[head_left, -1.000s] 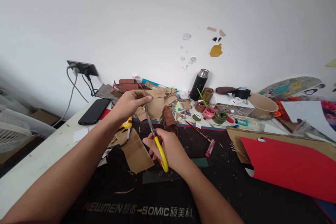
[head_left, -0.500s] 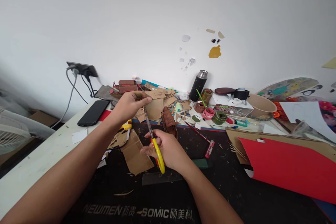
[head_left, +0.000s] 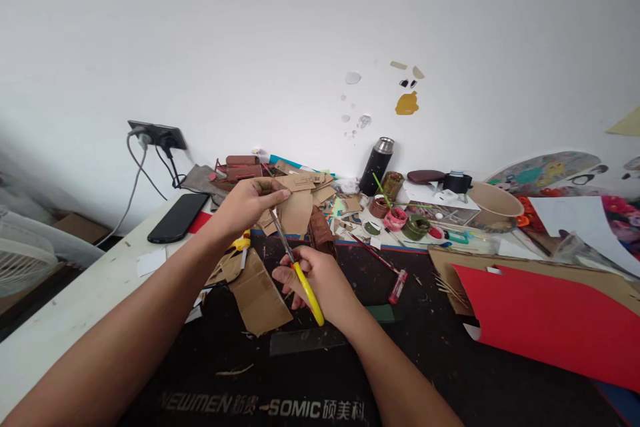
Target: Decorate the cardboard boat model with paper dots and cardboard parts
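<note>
My left hand [head_left: 253, 203] pinches a piece of brown cardboard [head_left: 296, 212] between thumb and fingers above the back edge of the black mat. Wrapped round yellow-handled scissors [head_left: 306, 290] is my right hand [head_left: 320, 283], to the right of and nearer than the left. The scissor blades point up and left, with their tips beside the cardboard's left lower edge, just below my left hand. A larger brown cardboard piece [head_left: 260, 297] lies on the mat beneath. Part of the cardboard is hidden behind my left fingers.
Paint pots [head_left: 395, 219], a black thermos [head_left: 377, 165] and cardboard scraps line the back. A phone [head_left: 179, 217] lies at the left, a yellow tool [head_left: 242, 242] beside the cardboard. Red paper [head_left: 550, 320] covers the right side of the black mat [head_left: 400, 373].
The scissor handles have come closer together and shifted slightly right with my right hand. The held cardboard has turned a little; my left hand keeps its pinch.
</note>
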`<control>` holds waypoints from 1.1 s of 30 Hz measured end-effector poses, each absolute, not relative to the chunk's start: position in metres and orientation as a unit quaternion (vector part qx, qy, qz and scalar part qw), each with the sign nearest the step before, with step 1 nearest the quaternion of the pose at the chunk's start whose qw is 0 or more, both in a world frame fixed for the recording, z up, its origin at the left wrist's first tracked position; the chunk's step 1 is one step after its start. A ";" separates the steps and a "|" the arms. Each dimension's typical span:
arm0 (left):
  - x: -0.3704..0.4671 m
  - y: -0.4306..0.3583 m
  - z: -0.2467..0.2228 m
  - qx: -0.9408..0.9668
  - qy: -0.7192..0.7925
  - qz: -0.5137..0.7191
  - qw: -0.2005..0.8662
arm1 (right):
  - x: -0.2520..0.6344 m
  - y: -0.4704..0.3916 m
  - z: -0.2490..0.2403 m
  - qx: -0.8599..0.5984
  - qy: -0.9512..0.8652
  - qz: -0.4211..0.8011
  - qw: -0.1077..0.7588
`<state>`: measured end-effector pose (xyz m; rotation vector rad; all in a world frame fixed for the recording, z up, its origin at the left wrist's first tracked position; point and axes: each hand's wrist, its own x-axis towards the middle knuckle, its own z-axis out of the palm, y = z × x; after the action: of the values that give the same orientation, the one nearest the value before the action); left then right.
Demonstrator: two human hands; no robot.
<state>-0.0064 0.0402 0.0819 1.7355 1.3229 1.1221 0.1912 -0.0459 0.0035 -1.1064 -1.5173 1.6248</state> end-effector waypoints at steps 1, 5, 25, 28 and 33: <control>-0.006 0.039 0.083 0.663 0.513 0.433 0.330 | 0.191 -0.046 0.004 -0.425 -0.575 0.621 0.322; -0.004 0.035 0.088 0.657 0.537 0.442 0.291 | 0.192 -0.046 0.010 -0.426 -0.573 0.624 0.317; 0.000 0.033 0.091 0.694 0.544 0.413 0.226 | 0.189 -0.041 -0.015 -0.414 -0.576 0.614 0.345; 0.000 0.033 0.091 0.698 0.548 0.409 0.214 | 0.189 -0.041 -0.014 -0.415 -0.573 0.617 0.344; -0.003 0.033 0.090 0.703 0.541 0.409 0.215 | 0.190 -0.042 -0.005 -0.417 -0.571 0.622 0.337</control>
<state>-0.0026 0.0333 0.0900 1.9495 1.5007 1.1344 0.1896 -0.0420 -0.0051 -1.0874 -1.4879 1.6222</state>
